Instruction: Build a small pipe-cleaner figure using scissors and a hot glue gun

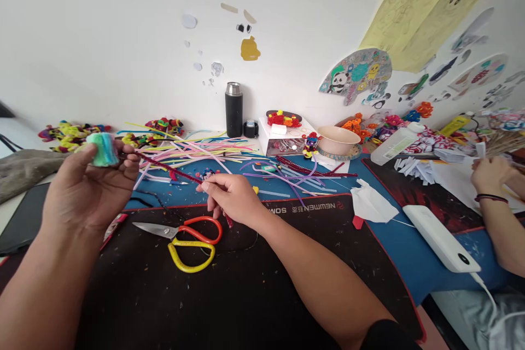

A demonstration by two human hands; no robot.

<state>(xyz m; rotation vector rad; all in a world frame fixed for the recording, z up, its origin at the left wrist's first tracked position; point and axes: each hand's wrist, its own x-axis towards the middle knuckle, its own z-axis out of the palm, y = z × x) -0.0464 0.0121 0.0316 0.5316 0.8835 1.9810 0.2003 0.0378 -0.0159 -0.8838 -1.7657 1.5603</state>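
My left hand (88, 188), palm up on the left, has its fingers closed round a small fuzzy green and blue piece (102, 149). From the fingertips of that hand a dark red pipe cleaner (168, 168) runs slantwise down to my right hand (229, 197). There my thumb and forefinger pinch it, and a short dark red end shows below the fingers. What grips its far end between the left fingers is partly hidden. Scissors (180, 235) with one orange and one yellow handle lie spread on the black mat (254, 295) below both hands.
Loose pipe cleaners (197, 150) in several colours lie behind the hands. A black flask (234, 112), a white box (268, 145) and a beige bowl (338, 140) stand along the wall. A white power bank (441, 238) lies at right, near another person's hand (492, 178).
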